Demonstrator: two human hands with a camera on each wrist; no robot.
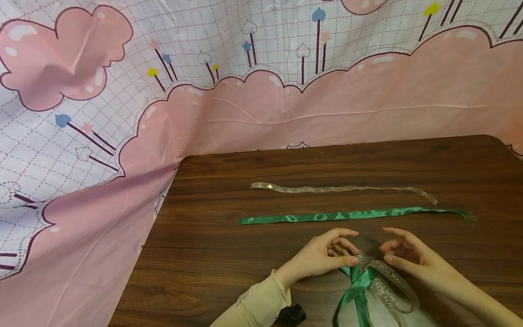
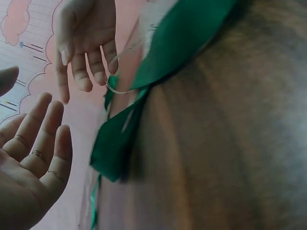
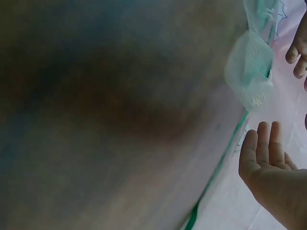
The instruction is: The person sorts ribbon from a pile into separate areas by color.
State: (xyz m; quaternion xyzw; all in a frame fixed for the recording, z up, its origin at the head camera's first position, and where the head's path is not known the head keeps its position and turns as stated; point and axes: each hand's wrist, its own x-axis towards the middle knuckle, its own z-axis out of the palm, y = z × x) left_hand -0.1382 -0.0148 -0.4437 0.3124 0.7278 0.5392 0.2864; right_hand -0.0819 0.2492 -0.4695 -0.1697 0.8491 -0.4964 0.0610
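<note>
Backdrop (image 1: 286, 102): printed pink and white, hanging behind the table and down its left side. Table (image 1: 196, 227): dark wood-grain top, far corners rounded; far and left edges seen, near edge outside the head view. Green ribbon (image 1: 339, 216): laid nearly straight across, well inside the far edge, right end frayed. Sheer ribbon (image 1: 308, 190): beyond the green one, a narrow strip of wood between; its right end bends toward the green. Ribbon bundle (image 1: 361, 287): looped green satin and sheer lettered bands, between the forearms, cut off by the lower frame edge. Left hand (image 1: 320, 255) and right hand (image 1: 412, 255): fingers loosely spread, gripping nothing, a gap between opposing fingertips; whether the left thumb touches the bundle cannot be told. Gold-coloured piece (image 1: 269, 186): near the sheer ribbon's left end
</note>
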